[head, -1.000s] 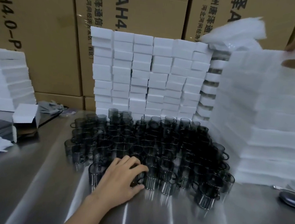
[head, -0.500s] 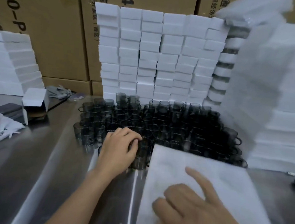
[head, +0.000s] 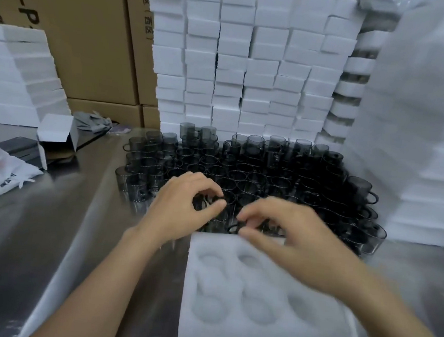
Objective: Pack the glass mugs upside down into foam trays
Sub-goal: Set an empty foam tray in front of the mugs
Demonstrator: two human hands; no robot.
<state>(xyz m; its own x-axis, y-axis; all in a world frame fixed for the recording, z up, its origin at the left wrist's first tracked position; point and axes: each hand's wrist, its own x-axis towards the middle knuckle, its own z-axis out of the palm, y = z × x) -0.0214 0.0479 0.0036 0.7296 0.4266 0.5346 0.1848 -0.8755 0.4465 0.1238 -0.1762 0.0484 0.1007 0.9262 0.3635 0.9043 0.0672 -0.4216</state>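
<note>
From the head view, both hands work at the near edge of a dense crowd of dark glass mugs point(head: 255, 171) standing mouth-up on the steel tabletop point(head: 65, 222). The left hand point(head: 183, 205) has its fingers and thumb curled round one mug in the front row. The right hand point(head: 285, 231), blurred by motion, seems to pinch another front mug by its handle between thumb and fingertips. Just on the person's side of both hands, partly under the right forearm, lies a white foam tray point(head: 245, 303); every round pocket in view holds nothing, so packing of this tray has not begun. Beyond the hands rise stacked foam blocks point(head: 250, 64), and to the right of the right hand stands a tall pile of further trays point(head: 417, 130). The main hazard, I judge, is the crowding: the mugs touch one another, so lifting one could catch a neighbour's handle, knocking it over or chipping glass on glass. A handle pinch is also a thin hold for turning a mug over, and smooth glass may slip. The light tray could slide if the forearm drags across it, so that a mug misses its pocket.
</note>
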